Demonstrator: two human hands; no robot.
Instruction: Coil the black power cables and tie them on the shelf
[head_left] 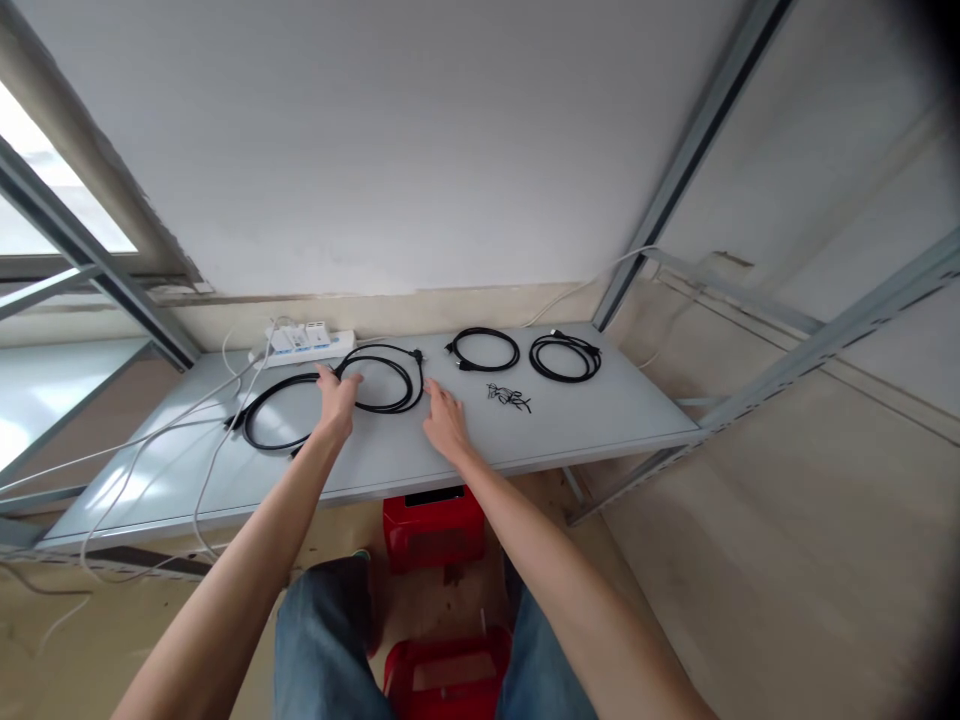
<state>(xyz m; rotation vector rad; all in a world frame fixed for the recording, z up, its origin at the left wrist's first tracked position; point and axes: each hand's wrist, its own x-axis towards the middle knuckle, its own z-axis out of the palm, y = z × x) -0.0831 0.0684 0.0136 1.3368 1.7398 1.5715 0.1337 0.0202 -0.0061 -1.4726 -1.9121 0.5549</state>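
A grey shelf board (570,430) carries several black cables. My left hand (337,395) rests on a loosely looped black cable (375,385), fingers curled over its strand near the middle of the loops. My right hand (446,418) lies flat on the board just right of that cable, fingers stretched toward its edge and holding nothing. Two neat black coils sit further right: one (484,349) and another (564,357). A small pile of black twist ties (508,397) lies in front of them.
A white power strip (304,343) with white plugs stands at the back left, its white cords trailing off the board's left side. Metal shelf posts rise at left and right. Red plastic stools (433,525) stand under the board by my knees.
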